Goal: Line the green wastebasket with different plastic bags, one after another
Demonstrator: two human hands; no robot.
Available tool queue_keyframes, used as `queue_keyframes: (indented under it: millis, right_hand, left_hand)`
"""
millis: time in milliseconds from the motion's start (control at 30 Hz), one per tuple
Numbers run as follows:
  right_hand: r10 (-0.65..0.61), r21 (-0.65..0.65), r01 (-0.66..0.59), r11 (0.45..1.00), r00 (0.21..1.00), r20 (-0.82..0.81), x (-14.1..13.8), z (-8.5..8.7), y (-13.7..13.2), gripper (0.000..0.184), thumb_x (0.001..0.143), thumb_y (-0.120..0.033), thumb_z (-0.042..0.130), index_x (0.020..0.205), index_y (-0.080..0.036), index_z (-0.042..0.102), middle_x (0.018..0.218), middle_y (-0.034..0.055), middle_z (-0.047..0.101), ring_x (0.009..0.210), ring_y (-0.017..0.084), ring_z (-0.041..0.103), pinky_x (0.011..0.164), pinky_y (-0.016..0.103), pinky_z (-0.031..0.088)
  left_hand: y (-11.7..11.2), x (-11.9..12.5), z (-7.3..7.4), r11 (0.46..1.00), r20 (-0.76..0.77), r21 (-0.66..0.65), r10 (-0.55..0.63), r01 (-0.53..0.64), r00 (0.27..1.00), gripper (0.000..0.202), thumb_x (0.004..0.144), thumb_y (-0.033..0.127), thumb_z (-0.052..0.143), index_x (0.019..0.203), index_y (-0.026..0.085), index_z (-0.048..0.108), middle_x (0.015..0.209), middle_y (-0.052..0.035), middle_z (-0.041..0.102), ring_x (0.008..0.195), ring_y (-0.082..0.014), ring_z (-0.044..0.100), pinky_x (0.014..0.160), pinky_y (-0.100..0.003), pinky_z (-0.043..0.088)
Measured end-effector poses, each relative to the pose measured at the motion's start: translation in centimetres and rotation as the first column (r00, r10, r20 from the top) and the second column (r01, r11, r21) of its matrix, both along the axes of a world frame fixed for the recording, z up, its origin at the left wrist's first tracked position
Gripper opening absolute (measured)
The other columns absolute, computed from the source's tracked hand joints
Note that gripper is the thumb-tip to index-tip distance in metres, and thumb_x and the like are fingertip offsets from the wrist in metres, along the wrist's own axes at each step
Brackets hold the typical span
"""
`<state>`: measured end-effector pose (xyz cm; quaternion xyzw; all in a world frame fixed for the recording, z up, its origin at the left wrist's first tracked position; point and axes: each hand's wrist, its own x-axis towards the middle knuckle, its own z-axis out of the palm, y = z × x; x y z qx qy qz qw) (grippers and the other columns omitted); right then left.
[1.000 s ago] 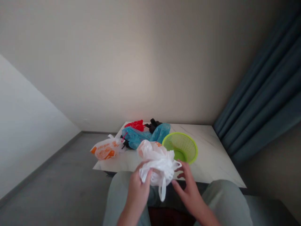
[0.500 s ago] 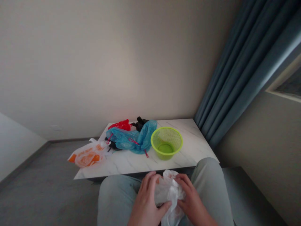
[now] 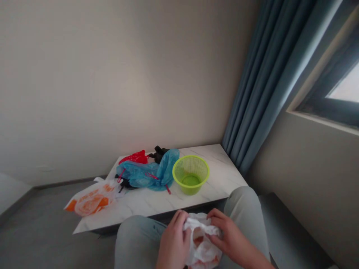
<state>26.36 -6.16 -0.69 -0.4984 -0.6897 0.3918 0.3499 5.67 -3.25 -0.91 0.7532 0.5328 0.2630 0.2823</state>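
Observation:
A crumpled white plastic bag (image 3: pixel 202 244) with orange print lies in my lap between my knees. My left hand (image 3: pixel 174 243) grips its left side with fingers curled over the top. My right hand (image 3: pixel 228 239) pinches its right side. Both hands press the bag together. Ahead on the white marble table (image 3: pixel 196 198) stands a lime-green mesh basket (image 3: pixel 191 174), which holds nothing that I can see.
Left of the basket lie a blue plastic bag (image 3: pixel 148 173), a red bag (image 3: pixel 134 157) and something black (image 3: pixel 159 152). A white and orange bag (image 3: pixel 91 194) hangs over the table's left edge. Blue curtains (image 3: pixel 266 86) hang at the right, by a window.
The bag came down from above the table edge into my lap, and both hands closed round it and bunched it smaller. My view swung right, so the window now shows.

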Motion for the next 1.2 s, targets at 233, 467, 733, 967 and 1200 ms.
queue_keyframes:
  millis: [233, 467, 733, 967, 1200]
  right_hand:
    - [-0.314, 0.175, 0.303, 0.937, 0.949, 0.037, 4.0, 0.8, 0.7, 0.012, 0.091, -0.027, 0.057, 0.088, -0.019, 0.064, 0.091, 0.0062, 0.064, 0.085, 0.02, 0.062, 0.079, 0.03, 0.049]
    - [-0.404, -0.052, 0.405, 0.913, 0.876, -0.263, 5.3, 0.1, 1.8, 0.025, 0.086, -0.041, 0.066, 0.098, -0.019, 0.062, 0.094, 0.0076, 0.069, 0.088, 0.023, 0.068, 0.081, 0.033, 0.054]
    - [-0.499, -0.001, 0.609, 0.793, 0.648, -0.575, 5.2, 3.6, 2.7, 0.027, 0.09, -0.037, 0.065, 0.111, -0.023, 0.058, 0.108, 0.008, 0.065, 0.085, 0.019, 0.07, 0.078, 0.032, 0.055]
    - [-0.441, 0.312, 0.687, 0.656, 0.685, -0.581, 5.0, 6.6, 2.3, 0.039, 0.09, -0.019, 0.059, 0.126, -0.028, 0.051, 0.128, 0.0102, 0.06, 0.113, 0.024, 0.066, 0.099, 0.044, 0.051]
    - [-0.278, 0.693, 0.418, 0.587, 0.908, -0.313, 5.3, 7.2, 5.3, 0.076, 0.08, -0.007, 0.052, 0.145, -0.038, 0.027, 0.154, 0.0104, 0.039, 0.14, 0.032, 0.045, 0.108, 0.061, 0.044]
  left_hand:
    - [1.9, -4.2, -1.8, 0.944, 0.146, 0.097, 0.3, -0.315, 0.943, 0.044, 0.08, 0.012, 0.039, 0.116, 0.022, 0.062, 0.116, -0.0095, 0.07, 0.109, -0.0258, 0.066, 0.095, -0.038, 0.05]
    - [2.8, -6.2, 0.5, 0.951, 0.438, -0.151, 0.309, -0.27, 0.844, 0.035, 0.077, 0.029, 0.057, 0.11, 0.018, 0.059, 0.103, -0.0073, 0.072, 0.092, -0.0244, 0.069, 0.082, -0.033, 0.054]
    - [3.3, -5.8, 4.2, 0.89, 0.211, 0.353, 0.225, -0.289, 0.951, 0.027, 0.088, 0.037, 0.061, 0.068, 0.022, 0.053, 0.107, -0.0082, 0.064, 0.107, -0.0232, 0.062, 0.096, -0.034, 0.046]
    - [4.8, -6.6, 6.2, 0.684, 0.201, 0.419, 0.571, -0.596, 0.796, 0.025, 0.086, 0.045, 0.063, 0.078, 0.021, 0.059, 0.073, -0.0029, 0.064, 0.068, -0.0205, 0.062, 0.07, -0.032, 0.049]
    - [8.7, -4.9, 8.1, 0.747, 0.597, 0.136, 0.462, -0.65, 0.656, 0.027, 0.079, 0.043, 0.069, 0.082, 0.019, 0.058, 0.08, -0.0025, 0.07, 0.069, -0.0183, 0.068, 0.065, -0.028, 0.054]
